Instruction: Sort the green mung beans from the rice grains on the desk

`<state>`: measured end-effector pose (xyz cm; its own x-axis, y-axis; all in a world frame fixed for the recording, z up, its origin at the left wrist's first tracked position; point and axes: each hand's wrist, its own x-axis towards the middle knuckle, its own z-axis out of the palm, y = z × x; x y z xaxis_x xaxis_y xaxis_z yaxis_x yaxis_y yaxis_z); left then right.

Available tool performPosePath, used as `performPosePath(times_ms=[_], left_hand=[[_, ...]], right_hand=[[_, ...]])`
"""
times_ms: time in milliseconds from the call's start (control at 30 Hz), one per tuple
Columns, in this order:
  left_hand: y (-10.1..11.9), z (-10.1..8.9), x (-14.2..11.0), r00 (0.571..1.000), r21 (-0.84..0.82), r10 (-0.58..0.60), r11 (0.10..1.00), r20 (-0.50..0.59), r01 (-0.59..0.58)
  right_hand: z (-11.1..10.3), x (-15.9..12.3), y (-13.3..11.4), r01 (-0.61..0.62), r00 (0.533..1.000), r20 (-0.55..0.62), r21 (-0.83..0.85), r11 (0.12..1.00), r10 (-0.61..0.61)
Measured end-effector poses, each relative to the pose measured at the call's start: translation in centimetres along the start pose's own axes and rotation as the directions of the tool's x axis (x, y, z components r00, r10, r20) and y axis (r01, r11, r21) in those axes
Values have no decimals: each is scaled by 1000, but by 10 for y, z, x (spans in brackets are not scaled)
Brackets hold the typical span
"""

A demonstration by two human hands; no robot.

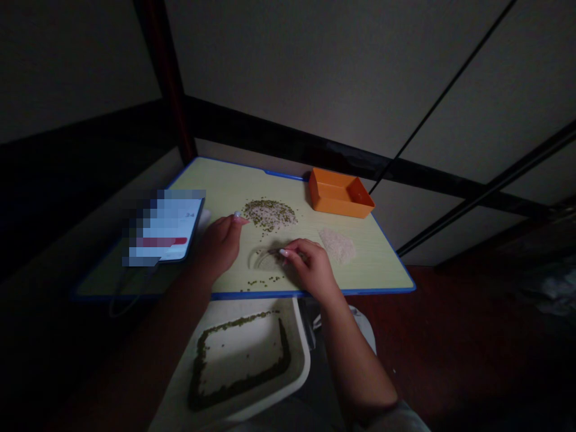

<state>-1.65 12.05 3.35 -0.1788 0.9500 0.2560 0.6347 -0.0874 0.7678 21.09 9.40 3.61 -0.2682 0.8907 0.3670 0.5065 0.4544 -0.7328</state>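
Note:
My right hand (310, 264) pinches the edge of a clear, round, thin-rimmed thing (263, 259), perhaps a small dish or lid, low over the tabletop. My left hand (222, 240) is beside the left edge of a mixed pile (270, 213) of green beans and pale rice-like grains. Its thumb and forefinger are pressed together, and anything between them is too small to make out. A few loose green beans (263, 282) lie near the table's front edge. Right of my right hand is a heap of pale grains (338, 245).
An orange box (341, 195) stands at the table's (225, 174) back right. A lit phone (173, 231) leans at the left, with a cable (117, 309) trailing below. Under the front edge sits a white tub (302, 366) with green beans along its bottom edges.

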Motion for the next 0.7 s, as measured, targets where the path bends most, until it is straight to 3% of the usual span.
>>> performPosePath(times_ms=[133,233,533,700], left_hand=[[1,-1,0,1000,0,-3,1000,13,3],[3,-2,0,1000,1,-9,1000,15,9],[5,-2,1,999,4,-44,999,24,44],[7,-2,0,999,4,-49,999,24,49]], right_hand=[[-22,-18,14,-99,990,-106,-10,995,97],[-27,-26,21,-169,979,-121,-48,984,162],[7,-20,-2,-104,994,-38,-209,972,99],[19,-10,-13,-63,996,58,-166,984,74]])
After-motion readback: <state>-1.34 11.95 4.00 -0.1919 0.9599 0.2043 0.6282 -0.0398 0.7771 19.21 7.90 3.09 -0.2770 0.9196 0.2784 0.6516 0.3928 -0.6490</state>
